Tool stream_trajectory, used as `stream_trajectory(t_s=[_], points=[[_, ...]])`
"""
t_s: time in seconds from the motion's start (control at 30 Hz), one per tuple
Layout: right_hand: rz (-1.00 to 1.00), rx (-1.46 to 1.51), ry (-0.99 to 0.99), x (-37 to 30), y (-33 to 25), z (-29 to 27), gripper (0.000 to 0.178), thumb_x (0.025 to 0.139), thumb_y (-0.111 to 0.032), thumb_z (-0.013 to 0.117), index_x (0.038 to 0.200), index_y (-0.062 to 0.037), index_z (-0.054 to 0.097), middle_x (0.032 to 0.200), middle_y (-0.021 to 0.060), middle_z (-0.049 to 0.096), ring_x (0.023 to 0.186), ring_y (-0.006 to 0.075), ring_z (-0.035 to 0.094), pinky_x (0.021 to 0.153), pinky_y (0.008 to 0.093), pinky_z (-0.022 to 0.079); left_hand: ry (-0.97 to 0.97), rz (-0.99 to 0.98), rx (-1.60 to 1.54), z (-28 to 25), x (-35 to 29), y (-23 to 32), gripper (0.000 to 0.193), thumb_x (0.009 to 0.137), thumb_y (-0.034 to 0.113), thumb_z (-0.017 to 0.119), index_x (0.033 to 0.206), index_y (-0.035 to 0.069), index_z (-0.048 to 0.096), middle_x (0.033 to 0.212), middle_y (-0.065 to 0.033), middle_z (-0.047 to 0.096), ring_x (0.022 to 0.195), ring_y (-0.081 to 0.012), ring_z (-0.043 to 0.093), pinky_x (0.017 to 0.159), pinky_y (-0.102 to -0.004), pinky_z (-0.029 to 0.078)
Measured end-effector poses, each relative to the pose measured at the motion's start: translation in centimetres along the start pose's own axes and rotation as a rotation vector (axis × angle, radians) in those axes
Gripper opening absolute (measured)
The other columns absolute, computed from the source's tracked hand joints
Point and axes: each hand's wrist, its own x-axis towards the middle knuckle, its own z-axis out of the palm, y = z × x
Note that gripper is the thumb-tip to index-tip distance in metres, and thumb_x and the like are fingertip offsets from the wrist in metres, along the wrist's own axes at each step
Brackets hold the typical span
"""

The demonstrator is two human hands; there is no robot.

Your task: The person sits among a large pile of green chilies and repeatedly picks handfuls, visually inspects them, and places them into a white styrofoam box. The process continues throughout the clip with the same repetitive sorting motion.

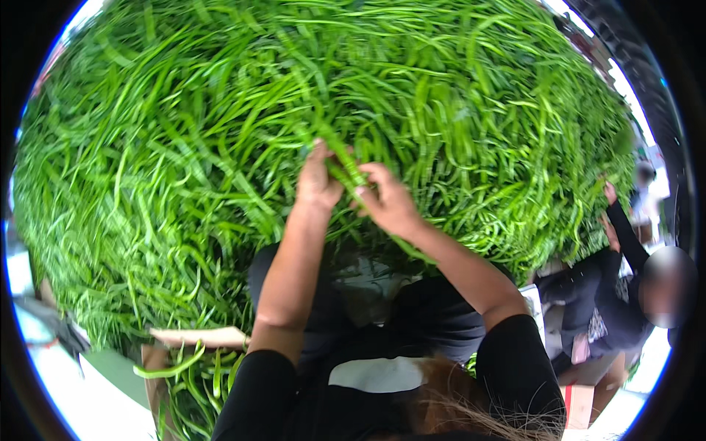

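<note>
A large heap of long green chili peppers (pixel 220 132) spreads in front of me. My left hand (pixel 319 180) is closed around a few long green peppers (pixel 343 156) held above the near side of the heap. From the right, my right hand (pixel 390 202) pinches the same peppers with thumb and fingers, close to the left hand. The peppers slant from upper left to lower right between the hands. Motion blurs them, so their exact number cannot be told.
At my lower left stands a cardboard box (pixel 198 336) with curved green peppers in it. My dark-clothed knees (pixel 441 305) are against the heap's near edge. On the right, another person in dark clothes (pixel 607 294) sits with a hand (pixel 610 192) at the heap.
</note>
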Motion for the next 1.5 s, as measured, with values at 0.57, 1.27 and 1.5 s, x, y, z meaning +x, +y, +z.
stream_trajectory(t_s=[0.57,1.27,1.5], points=[[0.783,-0.998,0.557,11.8,22.9,-24.3,0.058,0.077,-0.020,0.063,0.126,-0.0034,0.035,0.131,0.0172,0.039,0.124,0.0334,0.034,0.099,0.0439,0.036,-0.015,-0.087,0.216,0.7,-2.3,2.8,0.019,0.094,0.027,0.049,0.092,0.008,0.052,0.066,0.0035,0.036,0.058,-0.0100,0.038,0.064,-0.0305,0.048],[0.783,-1.039,0.445,14.1,23.4,-27.1,0.090,0.067,-0.030,0.070,0.137,0.0032,0.025,0.133,0.0222,0.040,0.120,0.0334,0.044,0.101,0.0332,0.037,0.062,-0.164,0.271,1.6,-2.7,1.4,0.018,0.089,0.023,0.059,0.088,0.006,0.055,0.069,-0.0006,0.046,0.061,-0.0131,0.045,0.067,-0.0337,0.045],[0.799,-0.487,0.600,10.9,20.3,-28.4,0.089,0.059,-0.018,0.070,0.135,0.0077,0.031,0.129,0.0250,0.046,0.116,0.0342,0.048,0.097,0.0392,0.039,0.064,-0.102,0.291,1.6,-3.5,2.1,0.018,0.089,0.024,0.059,0.087,0.006,0.055,0.070,-0.0007,0.048,0.062,-0.0130,0.046,0.068,-0.0324,0.043]])
